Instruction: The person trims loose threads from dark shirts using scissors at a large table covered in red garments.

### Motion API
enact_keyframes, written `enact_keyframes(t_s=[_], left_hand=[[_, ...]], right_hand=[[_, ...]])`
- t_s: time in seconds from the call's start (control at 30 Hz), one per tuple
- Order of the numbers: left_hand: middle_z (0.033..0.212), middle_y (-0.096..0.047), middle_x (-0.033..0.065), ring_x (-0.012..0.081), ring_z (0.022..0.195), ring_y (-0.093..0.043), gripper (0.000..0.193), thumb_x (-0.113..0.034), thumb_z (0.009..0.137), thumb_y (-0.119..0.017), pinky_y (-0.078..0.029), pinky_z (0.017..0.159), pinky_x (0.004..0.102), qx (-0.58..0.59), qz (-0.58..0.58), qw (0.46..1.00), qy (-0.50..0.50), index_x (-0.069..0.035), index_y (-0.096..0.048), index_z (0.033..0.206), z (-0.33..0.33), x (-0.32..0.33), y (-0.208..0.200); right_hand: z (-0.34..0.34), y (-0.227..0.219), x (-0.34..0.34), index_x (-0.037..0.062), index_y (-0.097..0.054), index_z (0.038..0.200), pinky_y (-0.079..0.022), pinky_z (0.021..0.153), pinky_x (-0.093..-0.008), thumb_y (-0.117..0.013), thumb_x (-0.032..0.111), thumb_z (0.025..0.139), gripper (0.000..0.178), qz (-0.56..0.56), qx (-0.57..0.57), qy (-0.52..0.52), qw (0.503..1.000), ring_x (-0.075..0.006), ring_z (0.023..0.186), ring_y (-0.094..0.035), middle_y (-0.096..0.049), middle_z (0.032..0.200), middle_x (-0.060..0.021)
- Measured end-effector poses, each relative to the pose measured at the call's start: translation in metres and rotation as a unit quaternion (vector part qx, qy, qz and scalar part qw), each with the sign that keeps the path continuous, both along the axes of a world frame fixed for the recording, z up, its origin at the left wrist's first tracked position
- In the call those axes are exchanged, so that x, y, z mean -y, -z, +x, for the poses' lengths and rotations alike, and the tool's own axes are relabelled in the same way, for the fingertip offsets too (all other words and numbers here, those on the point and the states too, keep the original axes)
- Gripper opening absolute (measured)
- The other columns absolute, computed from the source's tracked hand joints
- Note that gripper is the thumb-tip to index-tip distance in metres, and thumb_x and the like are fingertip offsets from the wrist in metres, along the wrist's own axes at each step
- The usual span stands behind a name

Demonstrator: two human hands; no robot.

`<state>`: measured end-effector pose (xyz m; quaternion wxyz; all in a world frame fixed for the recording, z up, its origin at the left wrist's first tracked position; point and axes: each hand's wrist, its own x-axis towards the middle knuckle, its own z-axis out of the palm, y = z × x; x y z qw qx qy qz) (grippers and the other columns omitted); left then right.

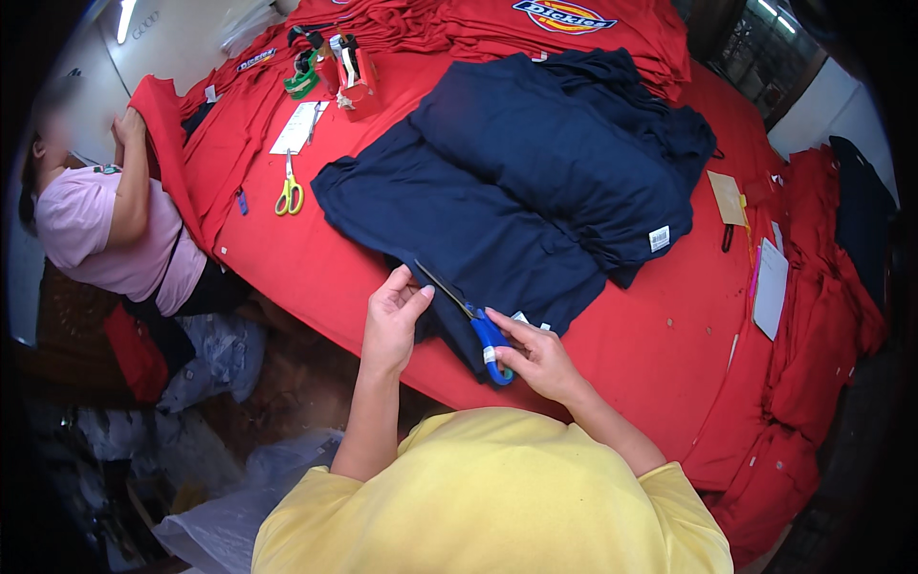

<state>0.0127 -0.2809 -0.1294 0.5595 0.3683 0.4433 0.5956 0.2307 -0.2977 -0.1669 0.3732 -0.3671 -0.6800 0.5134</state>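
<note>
My right hand (540, 359) grips a pair of scissors (490, 342) by its blue handles, its fingers around the grip. The narrow dark blades point up and left, toward my left hand (392, 316). That hand is closed in a pinch beside the blade tips, at the edge of a dark navy garment (459, 206); whatever lies between its thumb and finger is too small to make out. The navy garments lie piled and partly folded on the red-covered table (660, 354), and a lower flap hangs toward me under the scissors.
Yellow-handled scissors (290, 196), a paper slip (298, 127) and a red tape dispenser (356, 81) lie beyond the navy pile. Red garments (574, 29) are heaped at the back and right. At the left, a person in pink (110, 215) holds up red cloth (164, 129).
</note>
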Motion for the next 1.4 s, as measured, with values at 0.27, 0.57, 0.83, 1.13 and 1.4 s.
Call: enact_keyframes(t_s=[0.27,0.57,0.83,1.13,1.4], left_hand=[[0.102,-0.060,0.0023,0.0090,0.088,-0.055,0.040,0.008,0.086,-0.056,-0.044,0.083,0.0225,0.033,0.000,0.999,-0.008,0.003,-0.053,0.126,0.002,-0.004,0.000],[0.101,-0.062,0.0049,0.0110,0.089,-0.060,0.039,0.005,0.087,-0.058,-0.051,0.074,0.0248,0.095,-0.054,0.994,0.015,-0.004,-0.051,0.125,0.007,-0.006,0.009],[0.111,-0.063,0.0088,0.0168,0.098,-0.064,0.034,-0.002,0.089,-0.061,-0.056,0.081,0.0321,0.046,-0.094,0.989,0.108,-0.002,-0.050,0.122,0.044,0.014,0.050],[0.130,-0.054,0.0168,0.0285,0.118,-0.055,0.039,-0.022,0.098,-0.050,-0.043,0.103,0.0439,0.255,-0.015,0.962,-0.100,0.005,-0.047,0.128,-0.057,-0.079,0.060],[0.136,-0.048,0.0136,0.0275,0.127,-0.045,0.047,-0.033,0.099,-0.047,-0.036,0.108,0.0434,0.277,-0.017,0.941,-0.196,-0.003,-0.043,0.134,-0.122,-0.117,0.044]], right_hand=[[-0.003,0.001,-0.012,0.0041,-0.050,0.136,-0.050,0.076,-0.0307,-0.059,0.010,0.090,0.047,-0.078,0.024,-0.003,0.997,-0.0198,0.081,-0.064,-0.065,0.106,-0.0161],[-0.010,-0.012,-0.016,0.0025,-0.045,0.137,-0.050,0.085,-0.0279,-0.069,0.005,0.083,0.059,-0.059,-0.055,0.064,0.995,-0.0144,0.093,-0.061,-0.059,0.109,-0.0096],[-0.025,-0.004,-0.039,0.0015,-0.035,0.140,-0.049,0.082,-0.0250,-0.051,-0.011,0.083,0.061,-0.124,-0.125,0.123,0.977,-0.0139,0.097,-0.060,-0.052,0.108,-0.0085],[0.027,0.018,-0.018,0.0063,-0.037,0.139,-0.049,0.082,-0.0266,-0.044,-0.017,0.082,0.061,-0.180,0.018,0.055,0.982,-0.0127,0.092,-0.055,-0.046,0.107,-0.0051],[0.015,0.010,-0.019,0.0062,-0.044,0.134,-0.049,0.083,-0.0293,-0.056,-0.007,0.081,0.056,0.070,0.187,0.064,0.978,-0.0171,0.093,-0.059,-0.052,0.102,-0.0121]])
